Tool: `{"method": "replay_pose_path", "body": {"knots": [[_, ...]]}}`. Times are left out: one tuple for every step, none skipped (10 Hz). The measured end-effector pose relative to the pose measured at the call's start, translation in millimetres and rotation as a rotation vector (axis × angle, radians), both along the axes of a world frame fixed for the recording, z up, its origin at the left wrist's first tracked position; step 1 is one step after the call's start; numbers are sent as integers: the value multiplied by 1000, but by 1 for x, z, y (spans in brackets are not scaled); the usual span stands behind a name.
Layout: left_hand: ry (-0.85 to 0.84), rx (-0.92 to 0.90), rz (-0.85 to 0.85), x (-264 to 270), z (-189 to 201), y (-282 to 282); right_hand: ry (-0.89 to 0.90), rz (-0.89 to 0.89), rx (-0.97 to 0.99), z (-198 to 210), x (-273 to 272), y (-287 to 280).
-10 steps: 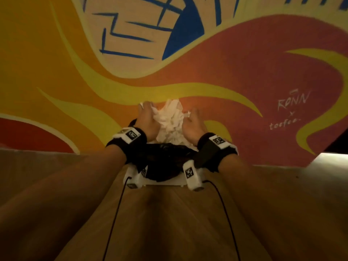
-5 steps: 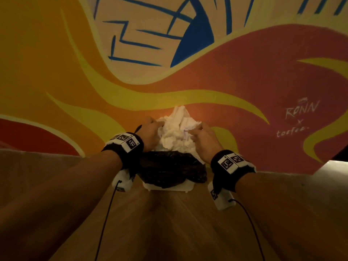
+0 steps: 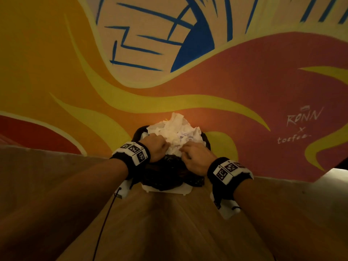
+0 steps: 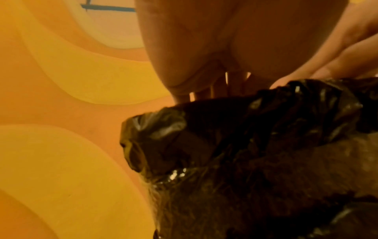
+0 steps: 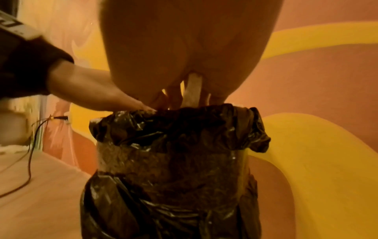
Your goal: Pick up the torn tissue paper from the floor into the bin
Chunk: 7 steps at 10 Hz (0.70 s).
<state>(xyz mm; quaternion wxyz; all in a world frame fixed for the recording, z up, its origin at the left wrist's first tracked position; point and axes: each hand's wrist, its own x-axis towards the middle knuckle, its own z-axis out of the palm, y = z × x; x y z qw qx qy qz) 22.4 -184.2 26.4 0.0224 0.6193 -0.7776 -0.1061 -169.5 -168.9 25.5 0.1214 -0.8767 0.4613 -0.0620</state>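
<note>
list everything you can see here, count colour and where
tissue paper: one crumpled pile, white, heaped at the bin's mouth
bin: one, white base, on the floor against the wall
bin liner: one, black, folded over the bin's rim
wall mural: one, orange, yellow, red and blue, behind the bin
floor: wood, light brown, under the bin
left hand: one, on the pile's left side
right hand: one, on the pile's right side
</note>
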Motion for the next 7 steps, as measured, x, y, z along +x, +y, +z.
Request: {"method": "replay_pose_path", "body": {"knots": [[-19, 130, 40, 1, 3, -6, 47, -15, 100, -2, -4, -5], [-69, 248, 9, -1, 6, -9, 53, -30, 160, -4, -8, -7], [-179, 307, -8, -3, 17, -5, 53, -55, 216, -4, -9, -8], [-263, 382, -10, -7, 22, 8, 106, -55, 257, 2, -7, -4], [-117, 321, 62, -12, 33, 28, 123, -65, 373, 21, -6, 2], [-24, 443, 56, -6, 76, 42, 57, -71, 421, 58, -10, 3], [81, 439, 73, 6, 142, 63, -11, -209, 442, 113, -20, 17]]}}
